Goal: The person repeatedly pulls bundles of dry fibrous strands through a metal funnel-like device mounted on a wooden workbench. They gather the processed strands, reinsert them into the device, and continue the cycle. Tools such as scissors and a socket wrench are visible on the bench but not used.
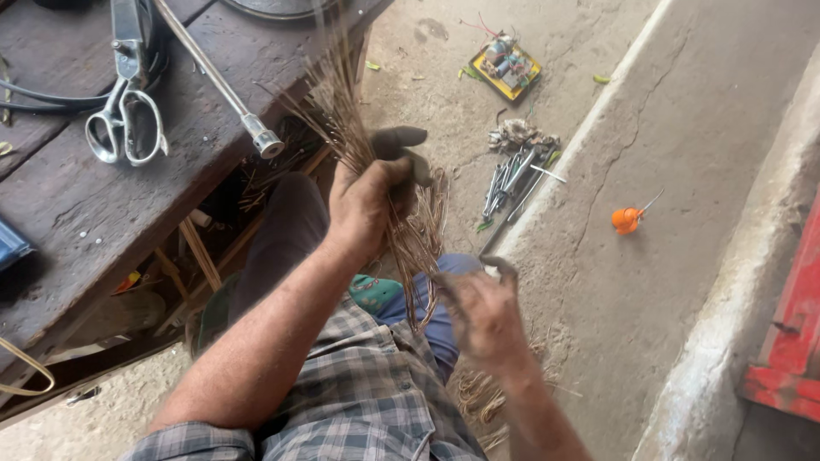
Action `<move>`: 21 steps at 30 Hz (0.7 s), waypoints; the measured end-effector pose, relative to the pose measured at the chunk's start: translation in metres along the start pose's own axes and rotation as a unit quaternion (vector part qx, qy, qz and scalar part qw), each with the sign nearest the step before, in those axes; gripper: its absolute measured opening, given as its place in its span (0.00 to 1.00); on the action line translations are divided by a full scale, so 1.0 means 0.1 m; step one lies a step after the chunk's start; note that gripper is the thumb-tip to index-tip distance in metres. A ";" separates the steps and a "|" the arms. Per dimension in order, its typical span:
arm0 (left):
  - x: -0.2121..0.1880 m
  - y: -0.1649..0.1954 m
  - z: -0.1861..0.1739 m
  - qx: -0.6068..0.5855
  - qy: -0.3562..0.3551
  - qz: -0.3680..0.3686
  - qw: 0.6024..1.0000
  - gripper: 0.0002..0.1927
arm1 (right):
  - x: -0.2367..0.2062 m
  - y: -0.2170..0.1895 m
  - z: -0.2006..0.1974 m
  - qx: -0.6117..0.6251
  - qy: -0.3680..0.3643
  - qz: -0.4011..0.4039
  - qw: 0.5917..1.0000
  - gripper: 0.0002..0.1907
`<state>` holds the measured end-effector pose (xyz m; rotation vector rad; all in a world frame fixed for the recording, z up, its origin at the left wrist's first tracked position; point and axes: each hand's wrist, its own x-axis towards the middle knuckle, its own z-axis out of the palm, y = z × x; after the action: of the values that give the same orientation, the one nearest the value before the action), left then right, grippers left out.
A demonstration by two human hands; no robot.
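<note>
Head camera, looking steeply down, close over the lap.

One view only, worn on the person's head: it's tilted onto the forearms near the bottom edge, a dark wooden workbench [94,213] runs off left, the concrete floor [683,128] stretches far and right.

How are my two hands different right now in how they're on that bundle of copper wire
The left hand is closed around the copper wire bundle higher up; the right hand sits lower, fingers loosely curled at the strand ends. The left is sharp, the right blurred. Both are bare and grimy.
</note>
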<state>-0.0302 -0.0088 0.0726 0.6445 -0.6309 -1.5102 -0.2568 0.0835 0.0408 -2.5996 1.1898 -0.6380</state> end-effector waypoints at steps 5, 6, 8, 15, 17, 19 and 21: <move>0.05 -0.12 -0.18 0.033 0.007 0.026 0.999 0.23 | -0.18 0.31 -0.35 -0.030 -0.028 0.023 0.999 0.11; 0.05 -0.16 -0.20 0.034 0.003 0.021 0.999 0.24 | -0.20 0.33 -0.39 -0.046 -0.049 0.031 0.997 0.10; 0.06 -0.26 -0.24 0.036 -0.009 0.011 0.999 0.27 | -0.19 0.34 -0.45 0.001 -0.103 0.088 0.991 0.11; 0.13 -0.56 -0.42 -0.065 0.078 -0.056 0.993 0.28 | -0.05 0.29 -0.54 -0.157 -0.148 0.070 0.974 0.17; 0.16 -0.61 -0.49 -0.067 0.081 -0.054 0.993 0.30 | -0.05 0.25 -0.50 -0.193 -0.137 0.050 0.970 0.17; 0.19 -0.66 -0.53 -0.027 0.094 -0.090 0.991 0.33 | -0.07 0.22 -0.45 -0.218 -0.126 0.021 0.968 0.17; 0.21 -0.69 -0.55 -0.007 0.098 -0.130 0.987 0.36 | -0.09 0.20 -0.39 -0.233 -0.110 -0.016 0.966 0.18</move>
<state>-0.0382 -0.0282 -0.0162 0.8786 -0.3959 -1.6645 -0.2938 0.0770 0.0653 -2.9705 1.3572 -0.0658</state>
